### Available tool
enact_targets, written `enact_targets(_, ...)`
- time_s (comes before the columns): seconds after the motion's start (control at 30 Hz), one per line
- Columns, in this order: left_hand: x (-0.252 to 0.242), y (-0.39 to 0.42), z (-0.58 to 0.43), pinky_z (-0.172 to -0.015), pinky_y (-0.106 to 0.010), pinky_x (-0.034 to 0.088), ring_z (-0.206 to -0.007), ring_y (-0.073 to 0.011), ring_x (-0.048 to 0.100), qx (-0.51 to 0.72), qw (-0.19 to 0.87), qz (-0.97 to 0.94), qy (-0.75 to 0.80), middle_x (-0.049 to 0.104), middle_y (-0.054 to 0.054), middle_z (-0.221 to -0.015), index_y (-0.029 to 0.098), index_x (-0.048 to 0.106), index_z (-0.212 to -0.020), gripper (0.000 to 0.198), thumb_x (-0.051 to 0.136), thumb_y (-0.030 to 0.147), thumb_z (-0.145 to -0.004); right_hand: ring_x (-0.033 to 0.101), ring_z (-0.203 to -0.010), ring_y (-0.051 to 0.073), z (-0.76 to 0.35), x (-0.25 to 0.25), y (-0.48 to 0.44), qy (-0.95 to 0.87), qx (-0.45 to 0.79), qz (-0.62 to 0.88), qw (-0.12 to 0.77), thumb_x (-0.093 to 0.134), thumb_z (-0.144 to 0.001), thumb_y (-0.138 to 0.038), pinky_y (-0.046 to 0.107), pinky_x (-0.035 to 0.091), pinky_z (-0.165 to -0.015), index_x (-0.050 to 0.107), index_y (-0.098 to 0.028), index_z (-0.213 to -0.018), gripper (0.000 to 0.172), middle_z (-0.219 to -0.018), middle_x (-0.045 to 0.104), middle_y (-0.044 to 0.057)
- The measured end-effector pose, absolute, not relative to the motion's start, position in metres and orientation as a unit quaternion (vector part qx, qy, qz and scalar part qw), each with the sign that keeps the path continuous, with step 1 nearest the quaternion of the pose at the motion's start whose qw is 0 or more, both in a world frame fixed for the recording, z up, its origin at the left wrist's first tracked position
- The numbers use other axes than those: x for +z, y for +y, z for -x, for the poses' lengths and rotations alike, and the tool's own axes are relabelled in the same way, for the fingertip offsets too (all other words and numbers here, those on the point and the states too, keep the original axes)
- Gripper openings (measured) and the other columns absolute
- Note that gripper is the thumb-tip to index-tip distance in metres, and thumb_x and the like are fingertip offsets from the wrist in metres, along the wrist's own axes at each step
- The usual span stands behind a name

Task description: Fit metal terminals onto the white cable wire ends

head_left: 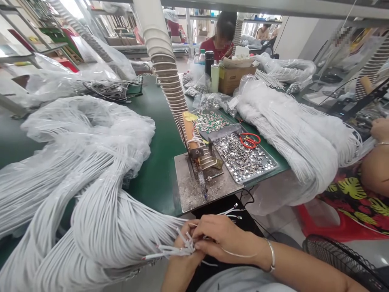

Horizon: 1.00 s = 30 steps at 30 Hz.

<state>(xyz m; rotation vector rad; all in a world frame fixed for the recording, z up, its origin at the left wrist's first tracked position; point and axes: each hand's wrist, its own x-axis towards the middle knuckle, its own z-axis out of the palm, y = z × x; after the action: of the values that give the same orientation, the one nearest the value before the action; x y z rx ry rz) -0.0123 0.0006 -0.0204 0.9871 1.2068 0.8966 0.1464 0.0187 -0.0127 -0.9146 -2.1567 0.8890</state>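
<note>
My left hand is closed round a bunch of white cables near the bottom centre, their cut ends sticking out to the left. Right beside it, my right hand, with a bracelet at the wrist, pinches at the same cable ends, its fingers touching the left hand. One thin white cable runs under the right palm. Above the hands, a soldering iron with a wooden handle points down over a stained metal plate. Small metal connectors fill a tray to its right.
Small green boards and red-handled pliers lie behind and on the connectors. A ribbed hose hangs over the green table. Wrapped cable bundles lie right. A co-worker's arm shows at far right, a fan below.
</note>
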Motion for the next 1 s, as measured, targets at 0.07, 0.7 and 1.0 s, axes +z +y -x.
enact_targets(0.07,-0.023,0.001,0.013,-0.069,-0.03,0.048,-0.074,-0.0207,0.063,0.375,0.642,-0.436,0.507,0.067,0.003,-0.074,0.022,0.066,-0.096,0.032,0.072,0.017,-0.065,0.065,-0.084,0.017,-0.149,-0.014,0.018,-0.818,0.344,0.336,0.317,0.06,-0.09,-0.016,0.025,0.05,-0.074,0.065,-0.019,-0.094,0.007,-0.092,0.07,0.005)
enact_targets(0.7,-0.02,0.002,0.028,-0.053,-0.026,0.036,-0.051,-0.0141,0.043,0.282,0.644,-0.493,0.513,0.051,0.004,-0.054,0.02,0.071,-0.075,0.026,0.073,0.046,-0.077,0.045,-0.056,0.009,-0.158,-0.008,0.009,-0.647,0.455,0.435,0.431,0.061,-0.082,-0.016,0.02,0.037,-0.052,0.062,-0.017,-0.074,0.009,-0.068,0.053,-0.003)
enact_targets(1.0,-0.014,-0.004,0.011,-0.058,-0.03,0.044,-0.056,-0.0196,0.055,0.353,0.556,-0.508,0.555,0.059,0.001,-0.056,0.022,0.071,-0.07,0.032,0.069,0.052,-0.08,0.042,-0.053,0.008,-0.157,-0.012,0.01,-0.54,0.533,0.46,0.461,0.062,-0.072,-0.015,0.019,0.032,-0.049,0.061,-0.016,-0.064,0.008,-0.061,0.052,-0.004)
